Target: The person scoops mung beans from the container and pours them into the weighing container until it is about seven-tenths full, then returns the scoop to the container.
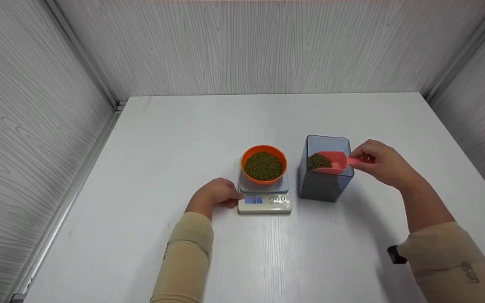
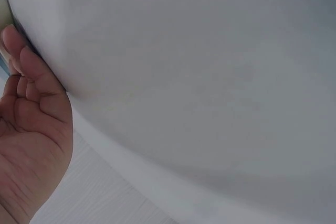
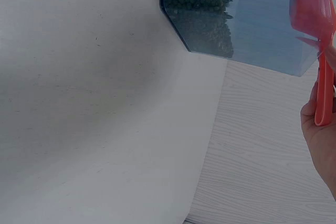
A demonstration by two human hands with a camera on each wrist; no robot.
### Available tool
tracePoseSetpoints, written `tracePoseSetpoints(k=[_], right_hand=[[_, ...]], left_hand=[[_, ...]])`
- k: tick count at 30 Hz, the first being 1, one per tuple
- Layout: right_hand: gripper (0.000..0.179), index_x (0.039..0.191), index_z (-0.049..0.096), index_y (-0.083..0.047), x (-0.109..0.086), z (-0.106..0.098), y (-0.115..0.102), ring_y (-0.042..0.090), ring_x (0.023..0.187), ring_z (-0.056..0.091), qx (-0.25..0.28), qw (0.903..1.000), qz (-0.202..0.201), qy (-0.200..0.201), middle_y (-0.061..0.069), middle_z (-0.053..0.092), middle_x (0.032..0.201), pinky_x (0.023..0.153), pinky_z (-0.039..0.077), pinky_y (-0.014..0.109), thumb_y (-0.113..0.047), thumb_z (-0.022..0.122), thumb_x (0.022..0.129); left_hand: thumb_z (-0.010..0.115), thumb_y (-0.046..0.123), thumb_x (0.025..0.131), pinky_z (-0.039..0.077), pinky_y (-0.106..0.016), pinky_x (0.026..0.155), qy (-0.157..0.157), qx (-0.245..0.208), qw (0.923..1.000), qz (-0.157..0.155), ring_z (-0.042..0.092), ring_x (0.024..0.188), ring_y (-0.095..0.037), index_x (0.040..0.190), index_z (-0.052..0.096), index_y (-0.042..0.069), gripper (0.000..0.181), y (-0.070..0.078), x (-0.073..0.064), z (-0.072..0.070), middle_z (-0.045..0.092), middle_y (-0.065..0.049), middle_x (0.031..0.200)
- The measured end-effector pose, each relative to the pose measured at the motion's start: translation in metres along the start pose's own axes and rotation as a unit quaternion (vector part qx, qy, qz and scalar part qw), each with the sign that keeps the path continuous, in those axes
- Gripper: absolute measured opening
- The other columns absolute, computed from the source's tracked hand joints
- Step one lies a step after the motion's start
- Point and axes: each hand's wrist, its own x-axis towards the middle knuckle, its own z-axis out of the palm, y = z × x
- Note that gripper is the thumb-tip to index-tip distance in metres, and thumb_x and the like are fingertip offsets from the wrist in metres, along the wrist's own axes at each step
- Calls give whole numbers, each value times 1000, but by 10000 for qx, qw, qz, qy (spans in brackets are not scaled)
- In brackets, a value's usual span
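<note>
An orange bowl [image 1: 264,182] full of small green beans [image 1: 262,166] stands on a white kitchen scale [image 1: 267,208], whose display seems to read 636. My left hand [image 1: 219,192] holds the scale's left edge beside the display, fingers bent in the left wrist view. With my right hand [image 1: 383,163] I grip the handle of a pink scoop [image 1: 340,160]. Green beans lie in the scoop's front, and it is level inside the mouth of a clear bluish container [image 1: 324,187]. More beans show through the container wall [image 3: 262,40] in the right wrist view.
All of this stands on a white table [image 1: 175,139]. Grey wood-grained panels [image 1: 267,46] rise behind it and on both sides. The container is just right of the scale, with a narrow gap between them.
</note>
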Motion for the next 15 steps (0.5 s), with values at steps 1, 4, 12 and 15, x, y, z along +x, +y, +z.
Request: tracePoseSetpoints(k=[1, 4, 12, 15], right_hand=[[20, 98, 64, -12, -1, 0, 0, 18, 83, 46, 62, 10000, 39, 8, 3, 54, 92, 64, 43, 18, -29, 63, 87], [20, 99, 64, -13, -2, 0, 2, 18, 84, 46, 264, 9996, 135, 41, 3, 54, 94, 64, 44, 18, -29, 63, 86], [19, 100, 64, -12, -6, 0, 6, 19, 84, 49, 622, 9969, 442, 196, 2, 54, 96, 65, 45, 19, -26, 64, 86], [18, 100, 64, -12, -7, 2, 9, 18, 84, 50, 767, 9951, 568, 274, 1, 54, 96, 66, 46, 19, -24, 65, 86]], left_hand=[[71, 24, 79, 48, -27, 64, -1, -6, 10000, -5, 57, 65, -14, 84, 64, 8, 18, 0, 0, 0, 63, -4, 74], [71, 24, 79, 48, -27, 65, -6, -18, 10000, -9, 57, 65, -15, 85, 64, 8, 18, 0, -1, 0, 63, -4, 74], [71, 23, 79, 49, -26, 64, -32, -94, 9999, 31, 58, 65, -14, 86, 64, 7, 18, 0, -1, 0, 63, -4, 74], [71, 22, 78, 49, -26, 64, -22, -100, 9999, 49, 58, 64, -14, 85, 63, 7, 18, 0, -1, 0, 63, -4, 74]])
